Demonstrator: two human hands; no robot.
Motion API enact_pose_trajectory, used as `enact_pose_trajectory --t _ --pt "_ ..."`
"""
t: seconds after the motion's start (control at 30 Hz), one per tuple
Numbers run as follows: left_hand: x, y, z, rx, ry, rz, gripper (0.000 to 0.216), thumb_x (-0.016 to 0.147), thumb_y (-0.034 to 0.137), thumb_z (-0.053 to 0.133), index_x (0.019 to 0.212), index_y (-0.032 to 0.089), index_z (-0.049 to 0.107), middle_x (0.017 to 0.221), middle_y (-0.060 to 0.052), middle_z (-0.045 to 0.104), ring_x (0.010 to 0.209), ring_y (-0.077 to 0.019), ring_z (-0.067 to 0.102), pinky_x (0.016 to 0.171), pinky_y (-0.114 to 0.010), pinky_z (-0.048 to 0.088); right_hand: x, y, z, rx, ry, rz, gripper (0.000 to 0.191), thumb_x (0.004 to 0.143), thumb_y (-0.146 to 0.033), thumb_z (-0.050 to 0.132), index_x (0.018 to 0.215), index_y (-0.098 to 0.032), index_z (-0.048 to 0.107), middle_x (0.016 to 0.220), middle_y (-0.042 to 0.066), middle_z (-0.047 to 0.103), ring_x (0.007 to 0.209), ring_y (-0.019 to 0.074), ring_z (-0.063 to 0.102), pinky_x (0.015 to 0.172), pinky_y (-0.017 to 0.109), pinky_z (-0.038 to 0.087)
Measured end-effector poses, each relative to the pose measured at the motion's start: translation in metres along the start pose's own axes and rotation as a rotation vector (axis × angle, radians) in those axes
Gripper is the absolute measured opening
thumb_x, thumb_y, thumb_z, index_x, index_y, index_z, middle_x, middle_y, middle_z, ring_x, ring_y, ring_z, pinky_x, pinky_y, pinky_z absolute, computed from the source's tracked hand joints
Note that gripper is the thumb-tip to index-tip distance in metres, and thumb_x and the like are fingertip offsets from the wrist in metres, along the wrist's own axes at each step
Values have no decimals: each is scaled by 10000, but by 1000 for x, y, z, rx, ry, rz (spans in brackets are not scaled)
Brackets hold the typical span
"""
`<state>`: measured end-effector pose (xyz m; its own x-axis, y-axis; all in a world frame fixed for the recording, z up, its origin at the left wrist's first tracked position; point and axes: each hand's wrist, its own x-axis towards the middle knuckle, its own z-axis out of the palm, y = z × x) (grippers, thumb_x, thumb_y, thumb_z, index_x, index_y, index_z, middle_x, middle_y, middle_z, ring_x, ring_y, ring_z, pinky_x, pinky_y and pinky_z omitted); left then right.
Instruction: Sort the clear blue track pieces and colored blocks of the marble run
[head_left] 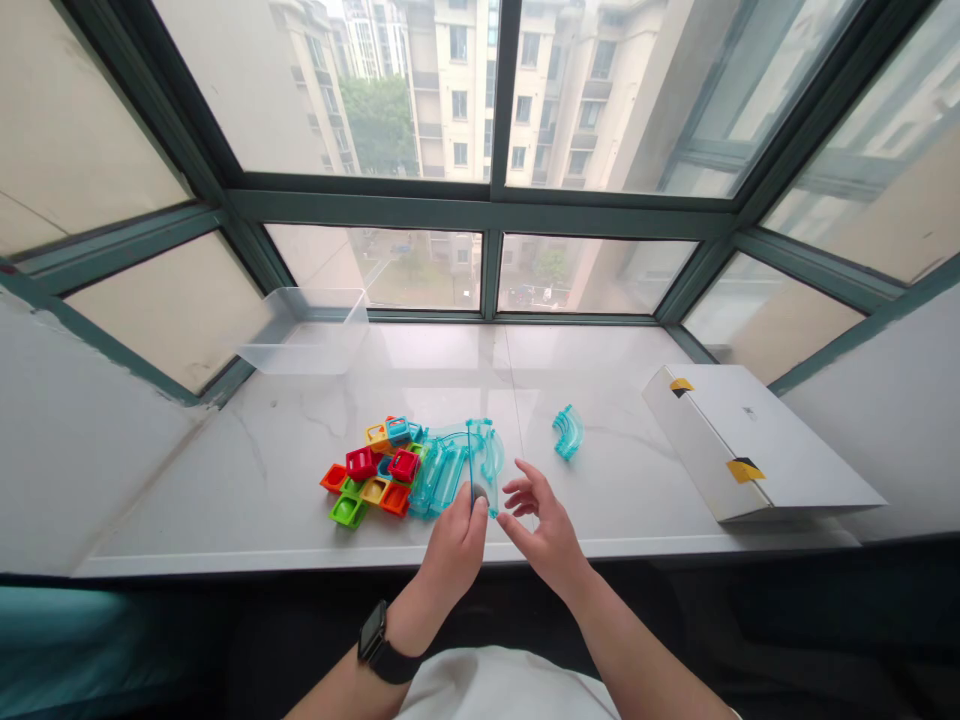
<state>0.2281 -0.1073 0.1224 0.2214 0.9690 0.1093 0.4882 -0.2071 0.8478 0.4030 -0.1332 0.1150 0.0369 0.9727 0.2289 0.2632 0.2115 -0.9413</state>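
My left hand (459, 535) pinches the lower end of a see-through blue plastic piece (481, 455), a flat panel with small tabs along its edges, held upright over the sill. Just to its right is my right hand (546, 525), fingers spread and holding nothing, with its thumb near the panel's lower corner. Behind and left of the panel lie several see-through blue track pieces (439, 480). A curved blue track piece (570, 432) rests alone farther right. Colourful hollow blocks (375, 490) in red, orange, yellow, green and blue are heaped on the left.
A clear plastic bin (304, 350) stands at the back left by the window. To the right, a white box (757, 440) with yellow-and-black tabs lies on the marble-patterned sill (247, 500). The window frame (450, 208) bounds the back.
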Motion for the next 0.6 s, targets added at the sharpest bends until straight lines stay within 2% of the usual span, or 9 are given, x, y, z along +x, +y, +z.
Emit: enact_pose_trajectory --t 0.1,0.17,0.37,0.5,0.6 --pt "8 3 11 -119 -27 -17 144 1014 283 411 930 235 516 820 -12 619 749 -192 599 680 -317 478 -7 0 -10 -118 -28 -170 482 974 -290 647 1448 -337 573 1238 83 661 1035 229 684 862 388 620" --pt "12 7 23 -177 -85 -25 129 1012 287 427 969 230 535 863 -23 636 793 -198 614 712 -325 501 -8 2 -18 -186 -3 -209 407 981 -259 627 1381 -329 644 1229 89 662 1087 248 671 878 398 620" --pt "23 30 63 -240 -258 101 295 1092 416 373 1106 217 590 1041 -73 664 966 -213 628 889 -369 527 -11 14 -39 -366 258 -183 292 958 -249 657 1235 -302 732 1194 94 685 1123 271 673 992 449 590" --pt "32 43 79 -172 -346 199 359 1103 446 351 1172 211 613 1082 -91 664 1010 -223 631 927 -388 536 -17 27 -58 -435 341 -161 296 957 -289 687 1250 -289 730 1227 110 699 1174 289 665 1033 489 572" --pt "36 37 90 -104 -395 284 408 1104 434 363 1396 223 554 1202 -111 673 1112 -234 638 1006 -425 531 -18 42 -77 -459 403 -128 313 958 -340 695 1261 -275 731 1284 125 703 1192 302 669 991 501 598"
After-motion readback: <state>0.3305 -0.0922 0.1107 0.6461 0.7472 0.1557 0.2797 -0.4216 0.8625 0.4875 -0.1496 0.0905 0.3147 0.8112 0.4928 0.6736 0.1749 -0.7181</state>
